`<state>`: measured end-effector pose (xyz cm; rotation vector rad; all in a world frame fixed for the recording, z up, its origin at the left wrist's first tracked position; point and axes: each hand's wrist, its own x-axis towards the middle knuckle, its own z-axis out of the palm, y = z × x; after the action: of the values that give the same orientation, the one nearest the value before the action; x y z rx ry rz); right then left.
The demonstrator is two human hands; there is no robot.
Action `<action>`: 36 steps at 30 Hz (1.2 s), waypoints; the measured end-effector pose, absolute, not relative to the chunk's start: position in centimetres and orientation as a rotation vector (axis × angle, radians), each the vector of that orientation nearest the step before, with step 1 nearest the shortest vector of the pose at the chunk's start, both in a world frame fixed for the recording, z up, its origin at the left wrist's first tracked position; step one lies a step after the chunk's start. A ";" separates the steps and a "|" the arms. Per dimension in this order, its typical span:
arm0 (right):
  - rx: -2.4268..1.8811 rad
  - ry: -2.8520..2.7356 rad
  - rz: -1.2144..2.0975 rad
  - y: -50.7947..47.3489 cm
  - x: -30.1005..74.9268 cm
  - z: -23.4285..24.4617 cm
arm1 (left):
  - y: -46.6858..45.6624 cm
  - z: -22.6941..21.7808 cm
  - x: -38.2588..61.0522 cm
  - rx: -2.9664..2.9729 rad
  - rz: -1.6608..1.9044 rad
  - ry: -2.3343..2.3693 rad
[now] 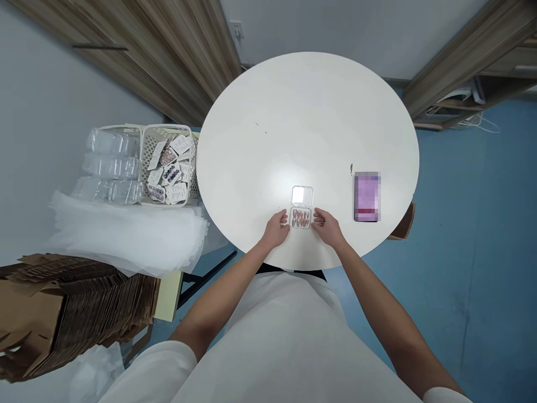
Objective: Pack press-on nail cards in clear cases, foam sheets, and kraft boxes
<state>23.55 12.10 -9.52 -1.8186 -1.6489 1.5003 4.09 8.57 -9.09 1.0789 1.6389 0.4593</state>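
Observation:
A small clear plastic case [301, 218] lies on the round white table [310, 112] near its front edge. Its hinged lid [302, 196] is folded back, away from me. Inside, rows of shiny brown and grey press-on nails are visible. My left hand [277, 228] is at the case's left side, fingers curved, thumb and forefinger apart, thumb tip close to the lower corner. On the opposite side, my right hand [328, 226] mirrors it, finger and thumb apart by the right edge. Whether the thumb tips touch the case, I cannot tell.
A pinkish-purple blurred rectangular item [367, 197] lies on the table's right. To the left stand a white basket [193, 168] of nail cards, stacked clear plastic boxes [111, 165], white sheets [134, 232] and flattened cardboard boxes [96, 302]. Wooden furniture [457, 61] is at far right.

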 end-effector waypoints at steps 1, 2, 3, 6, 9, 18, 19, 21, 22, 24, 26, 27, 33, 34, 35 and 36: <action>-1.842 -1.591 1.543 12.2 23.5 -9.4 | 8.6 -9.1 4.2 1.000 0.478 1.634; -1.867 -1.539 1.582 12.4 23.5 -9.3 | 8.7 -9.0 4.4 0.937 0.494 1.630; -1.889 -1.495 1.622 12.5 23.4 -9.2 | 8.8 -9.0 4.5 0.889 0.506 1.626; -1.916 -1.401 1.712 12.8 23.4 -9.2 | 9.0 -8.8 4.8 0.814 0.528 1.618; -1.913 -1.352 1.726 12.9 23.3 -9.4 | 9.3 -8.6 4.9 0.844 0.543 1.596; -1.874 -1.314 1.684 12.4 23.0 -10.6 | 9.8 -7.8 5.0 0.998 0.588 1.460; -1.866 -1.315 1.677 12.3 22.9 -10.7 | 9.7 -7.9 5.0 0.992 0.605 1.457; -1.845 -1.305 1.666 12.2 22.9 -10.6 | 9.5 -8.3 5.0 0.958 0.638 1.463; -1.830 -1.291 1.667 12.1 22.8 -10.5 | 9.3 -8.6 4.9 0.923 0.657 1.472; -1.787 -1.249 1.686 12.0 22.8 -10.1 | 9.0 -9.0 4.8 0.830 0.707 1.492; -1.727 -1.201 1.723 11.9 22.9 -9.4 | 8.7 -9.2 4.5 0.755 0.757 1.483; -1.696 -1.178 1.743 11.8 22.9 -9.0 | 8.5 -9.2 4.4 0.736 0.779 1.464; -1.549 -1.076 1.822 10.9 23.2 -6.0 | 7.5 -6.8 3.6 0.632 0.812 1.280; -1.524 -1.062 1.830 10.7 23.2 -5.4 | 7.3 -6.2 3.5 0.612 0.802 1.251; -1.497 -1.048 1.836 10.5 23.2 -4.9 | 7.1 -5.6 3.4 0.596 0.796 1.226; -1.469 -1.035 1.843 10.3 23.2 -4.3 | 7.0 -5.0 3.2 0.581 0.796 1.206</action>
<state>23.25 10.34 -4.35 -1.4692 -1.0353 1.8431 3.22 6.98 -5.02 0.5813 1.2058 0.7955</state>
